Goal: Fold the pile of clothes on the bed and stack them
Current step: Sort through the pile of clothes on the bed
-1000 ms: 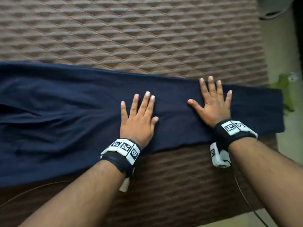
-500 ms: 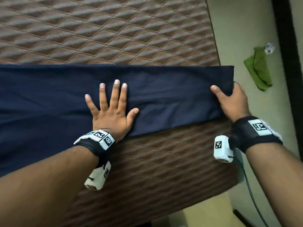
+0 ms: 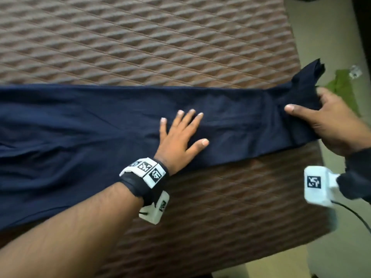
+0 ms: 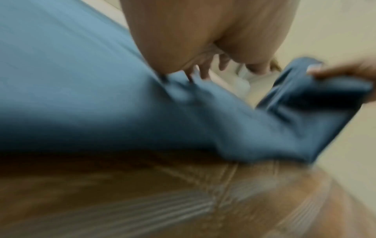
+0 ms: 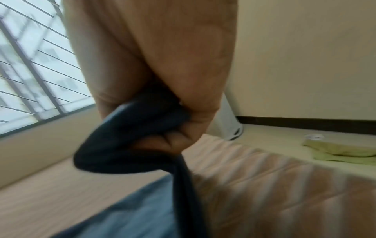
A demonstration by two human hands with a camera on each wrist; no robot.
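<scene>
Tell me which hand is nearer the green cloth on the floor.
Right. The right hand grips the navy garment's end at the bed's edge, just short of the green cloth. The left hand presses flat mid-garment, farther away.

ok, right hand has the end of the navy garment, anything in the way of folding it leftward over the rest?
Only the left hand, pressed flat on the navy garment mid-length. The right hand grips the bunched end; nothing else lies on the cloth.
</scene>
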